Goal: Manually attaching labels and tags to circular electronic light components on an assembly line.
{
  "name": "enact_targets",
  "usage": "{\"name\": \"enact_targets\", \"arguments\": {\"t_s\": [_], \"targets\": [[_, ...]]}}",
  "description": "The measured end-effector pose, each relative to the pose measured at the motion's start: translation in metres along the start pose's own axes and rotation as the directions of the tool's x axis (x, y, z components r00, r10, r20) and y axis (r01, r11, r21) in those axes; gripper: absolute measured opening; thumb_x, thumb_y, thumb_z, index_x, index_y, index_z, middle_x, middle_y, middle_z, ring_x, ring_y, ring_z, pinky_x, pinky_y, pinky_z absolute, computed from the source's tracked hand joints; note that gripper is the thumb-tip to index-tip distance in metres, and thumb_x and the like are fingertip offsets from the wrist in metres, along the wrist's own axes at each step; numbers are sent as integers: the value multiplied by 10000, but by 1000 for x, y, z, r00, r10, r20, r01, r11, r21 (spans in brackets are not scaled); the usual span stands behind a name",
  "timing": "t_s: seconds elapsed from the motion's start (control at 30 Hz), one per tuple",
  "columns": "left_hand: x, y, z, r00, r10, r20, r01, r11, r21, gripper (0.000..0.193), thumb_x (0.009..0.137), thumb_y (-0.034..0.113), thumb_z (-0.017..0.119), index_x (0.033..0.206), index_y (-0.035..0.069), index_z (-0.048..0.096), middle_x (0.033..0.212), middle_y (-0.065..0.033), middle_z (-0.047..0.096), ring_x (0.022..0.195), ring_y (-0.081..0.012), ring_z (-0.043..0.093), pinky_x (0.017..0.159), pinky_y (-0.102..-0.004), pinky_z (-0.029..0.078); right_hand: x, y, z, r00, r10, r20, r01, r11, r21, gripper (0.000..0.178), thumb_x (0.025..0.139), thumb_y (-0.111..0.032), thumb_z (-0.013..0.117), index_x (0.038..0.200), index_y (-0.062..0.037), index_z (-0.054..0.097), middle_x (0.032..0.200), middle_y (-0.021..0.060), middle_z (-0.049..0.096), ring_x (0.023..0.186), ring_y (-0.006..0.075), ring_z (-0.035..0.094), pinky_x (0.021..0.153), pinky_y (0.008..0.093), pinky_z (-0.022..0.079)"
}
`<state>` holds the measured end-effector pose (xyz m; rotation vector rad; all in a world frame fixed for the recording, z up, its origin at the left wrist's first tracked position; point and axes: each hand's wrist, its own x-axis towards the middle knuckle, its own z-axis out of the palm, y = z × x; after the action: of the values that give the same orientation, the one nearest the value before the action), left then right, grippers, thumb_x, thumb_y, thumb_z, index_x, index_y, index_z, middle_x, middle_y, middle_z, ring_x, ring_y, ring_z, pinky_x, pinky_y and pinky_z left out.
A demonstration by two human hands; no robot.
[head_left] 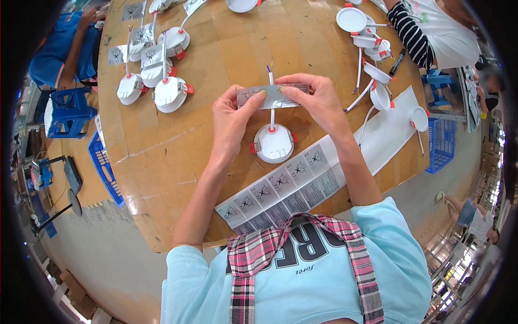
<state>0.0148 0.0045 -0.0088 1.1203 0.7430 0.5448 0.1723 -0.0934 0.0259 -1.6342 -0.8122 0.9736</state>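
A silver label [273,99] is stretched between my two hands, lying across the white cable [272,117] of a round white downlight [274,146]. My left hand [231,114] pinches the label's left end, thumb on top. At its other end, my right hand [325,106] grips it the same way. The downlight rests on the table below the label, with a red clip at each side. Above the label the cable shows its thin wire ends. Under my right forearm runs a long sheet of labels [278,186], printed in rows.
Several downlights [171,94] with silver labels on their cables are grouped at the left of the table [216,48]. More downlights [380,96] line the right side, near a black marker [397,61]. Co-workers sit at both far sides. Blue baskets [441,144] stand beside the table.
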Motion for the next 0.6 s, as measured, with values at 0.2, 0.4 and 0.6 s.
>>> {"name": "enact_targets", "arguments": {"t_s": [0.2, 0.4, 0.6], "targets": [[-2, 2, 2, 999, -12, 49, 17, 994, -107, 122, 872, 114, 656, 840, 37, 567, 839, -51, 643, 754, -88, 619, 731, -252, 535, 1, 6, -3, 1000, 16, 18, -17, 999, 29, 224, 838, -119, 647, 1012, 18, 682, 888, 94, 682, 798, 126, 615, 712, 250, 494], [-1, 0, 1, 997, 18, 73, -7, 988, -152, 116, 878, 102, 646, 836, 41, 557, 838, -49, 640, 768, -90, 621, 742, -259, 537, 2, 7, -10, 1000, -12, 19, 12, 1000, -19, 270, 846, -204, 656, 1003, 15, 684, 874, 79, 674, 800, 131, 610, 712, 256, 481], [-2, 2, 2, 996, 22, 82, -10, 990, -138, 118, 879, 104, 646, 833, 45, 554, 831, -41, 636, 759, -82, 615, 743, -264, 537, 12, -15, -16, 994, -66, 88, 85, 970, -227, 298, 855, -256, 659, 1007, 0, 676, 889, 58, 655, 805, 124, 604, 735, 258, 471]]}}
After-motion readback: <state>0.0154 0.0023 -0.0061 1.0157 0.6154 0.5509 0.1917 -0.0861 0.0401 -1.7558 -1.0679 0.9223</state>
